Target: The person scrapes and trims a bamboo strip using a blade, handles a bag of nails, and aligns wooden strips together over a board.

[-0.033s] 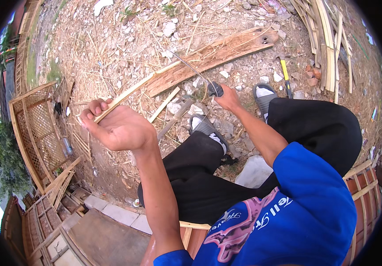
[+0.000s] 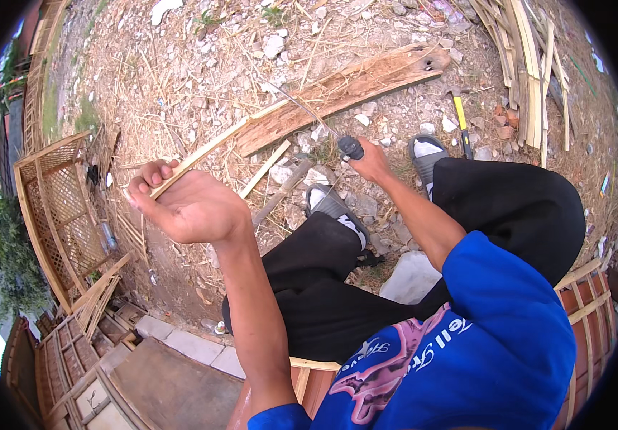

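Curling loosely round one end of a pale wooden strip (image 2: pixel 208 152) that reaches the weathered plank (image 2: pixel 366 86), the left hand (image 2: pixel 194 202) holds it while the right hand (image 2: pixel 375 160) clasps a dark-handled tool (image 2: pixel 351 147), trimming apparently underway, the strip unsevered, what remains hard to tell.

A yellow-handled hammer (image 2: pixel 461 117) lies on stony ground (image 2: pixel 169 86) near reddish brick pieces (image 2: pixel 506 132); at left, a wooden lattice panel (image 2: pixel 65 211) shows in front of a green tree (image 2: pixel 11 251).
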A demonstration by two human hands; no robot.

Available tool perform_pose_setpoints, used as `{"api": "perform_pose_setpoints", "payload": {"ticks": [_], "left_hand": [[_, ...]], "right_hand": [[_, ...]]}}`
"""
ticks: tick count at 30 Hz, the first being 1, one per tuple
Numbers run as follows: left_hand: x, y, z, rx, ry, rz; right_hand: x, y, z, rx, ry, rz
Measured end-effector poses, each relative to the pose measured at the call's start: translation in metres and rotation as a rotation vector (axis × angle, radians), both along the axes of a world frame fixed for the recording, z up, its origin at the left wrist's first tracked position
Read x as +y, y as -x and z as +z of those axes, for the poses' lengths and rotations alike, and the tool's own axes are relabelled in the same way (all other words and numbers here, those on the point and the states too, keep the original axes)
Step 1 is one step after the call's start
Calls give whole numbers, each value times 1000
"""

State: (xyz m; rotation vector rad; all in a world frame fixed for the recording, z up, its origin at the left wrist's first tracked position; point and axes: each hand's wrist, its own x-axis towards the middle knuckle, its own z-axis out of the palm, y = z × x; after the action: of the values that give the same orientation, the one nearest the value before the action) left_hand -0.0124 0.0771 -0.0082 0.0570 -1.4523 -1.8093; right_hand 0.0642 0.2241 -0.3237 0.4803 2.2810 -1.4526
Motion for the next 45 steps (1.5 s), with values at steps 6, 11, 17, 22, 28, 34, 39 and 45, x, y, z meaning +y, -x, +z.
{"api": "perform_pose_setpoints", "payload": {"ticks": [6, 11, 17, 22, 28, 34, 39, 45], "left_hand": [[5, 1, 2, -1, -50, -35], [-2, 2, 4, -18, -13, 24], [-27, 5, 20, 20, -109, 99], [-97, -2, 51, 178, -117, 221], [-110, -12, 64, 125, -343, 400], [-97, -10, 62, 138, -391, 358], [-96, -10, 62, 144, -425, 371], [-102, -10, 58, 140, -481, 379]], "right_hand": [[2, -23, -22, 15, 20, -49], [8, -32, -14, -64, 6, -30], [26, -34, -24, 39, -66, -46], [83, 13, -4, 94, -267, 164], [155, 71, 12, 334, -393, 123], [203, 100, 37, 88, -216, -408], [234, 116, 78, 283, -402, -64], [250, 159, 164, 210, -605, 751]]}}
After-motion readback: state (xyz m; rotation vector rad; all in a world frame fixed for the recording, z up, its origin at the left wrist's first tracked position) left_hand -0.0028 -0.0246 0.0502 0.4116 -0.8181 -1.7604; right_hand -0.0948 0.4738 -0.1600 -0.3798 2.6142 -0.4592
